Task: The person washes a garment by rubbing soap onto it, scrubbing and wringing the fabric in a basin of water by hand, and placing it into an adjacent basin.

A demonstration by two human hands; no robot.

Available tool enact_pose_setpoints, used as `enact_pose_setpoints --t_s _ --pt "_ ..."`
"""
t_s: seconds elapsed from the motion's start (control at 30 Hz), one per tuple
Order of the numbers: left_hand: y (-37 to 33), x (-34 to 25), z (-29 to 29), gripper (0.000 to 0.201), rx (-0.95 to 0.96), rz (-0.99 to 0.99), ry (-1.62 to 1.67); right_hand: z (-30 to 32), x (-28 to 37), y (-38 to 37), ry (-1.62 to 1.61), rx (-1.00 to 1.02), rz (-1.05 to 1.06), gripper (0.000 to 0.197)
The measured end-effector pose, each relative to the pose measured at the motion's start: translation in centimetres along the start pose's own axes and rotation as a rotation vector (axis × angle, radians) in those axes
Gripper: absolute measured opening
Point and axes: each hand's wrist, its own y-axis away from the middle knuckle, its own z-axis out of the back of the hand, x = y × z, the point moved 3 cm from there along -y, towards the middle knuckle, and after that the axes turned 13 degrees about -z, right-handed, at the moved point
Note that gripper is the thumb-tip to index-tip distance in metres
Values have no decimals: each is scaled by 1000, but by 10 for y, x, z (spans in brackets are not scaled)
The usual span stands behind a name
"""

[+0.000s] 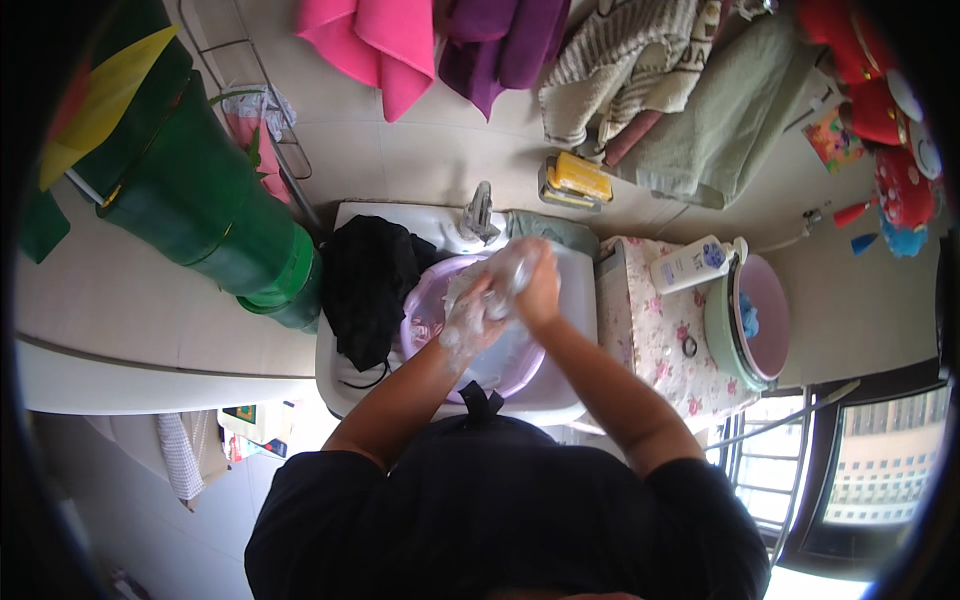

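My two hands are pressed together above a lilac basin [533, 376] that stands in a white sink [574, 335]. My right hand [541, 285] is wrapped round a foamy, whitish cloth [511, 270]; its exact kind is hidden by suds. My left hand [482, 318], lathered up to the wrist, grips the same cloth from the lower left. Inside the basin lie cloudy water and a red-and-white striped piece of fabric [425, 332]. On the sink's left side a black garment [365, 290] is heaped beside the basin. Just behind my hands stands the tap [481, 215].
A yellow soap box [578, 180] is on the wall behind. To the right, a flowered cover [655, 345] bears a white bottle [692, 265] and stacked basins [765, 320]. Towels [370, 50] hang above. A tall green column [215, 215] leans in at left.
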Motion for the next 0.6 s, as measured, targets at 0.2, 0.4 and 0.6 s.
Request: enact_pose_setpoints --t_s 0.2,0.4,0.6 --pt "1 6 18 37 153 -46 195 -29 0 -11 26 236 -356 34" --pt "4 -7 -18 33 183 -81 130 -8 24 40 5 -47 305 36" --pt "9 4 -9 36 -3 19 178 -5 -1 -9 -129 141 -320 34"
